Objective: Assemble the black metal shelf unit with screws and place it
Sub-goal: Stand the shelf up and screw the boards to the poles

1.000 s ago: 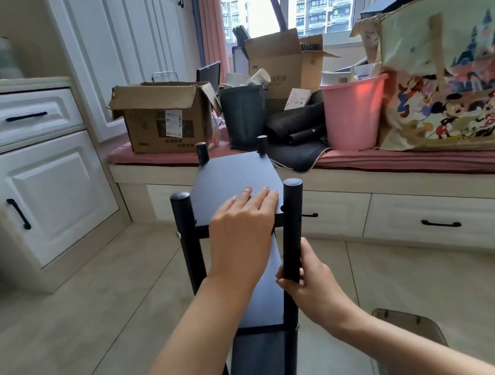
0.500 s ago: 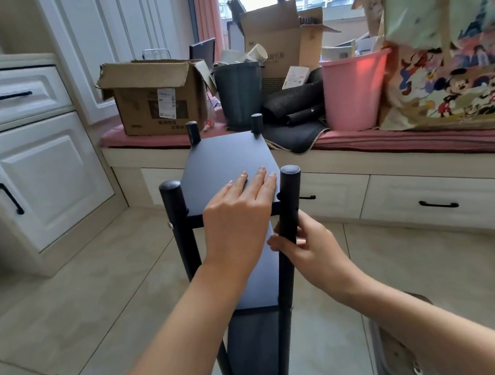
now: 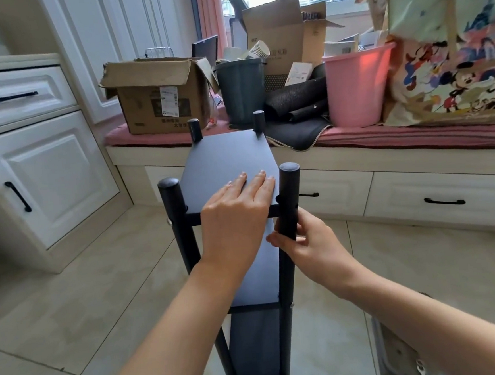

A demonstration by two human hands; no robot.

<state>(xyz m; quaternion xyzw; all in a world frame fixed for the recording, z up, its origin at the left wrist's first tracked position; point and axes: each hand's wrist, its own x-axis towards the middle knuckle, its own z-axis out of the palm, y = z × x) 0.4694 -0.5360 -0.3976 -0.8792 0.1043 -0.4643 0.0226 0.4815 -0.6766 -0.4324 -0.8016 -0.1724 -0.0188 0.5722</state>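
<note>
The black shelf (image 3: 229, 159) stands upright on the floor (image 3: 70, 290), directly under the left hand (image 3: 237, 217). This hand lies flat on the top board, near its front edge, with fingers straight and released. Just right of it, the right hand (image 3: 307, 242) grasps the front right post (image 3: 289, 201) below the top board, fingers curled around it. The post hides the right fingertips. The bottom of the shelf is partly cut off by the arms. Both forearms reach forward.
</note>
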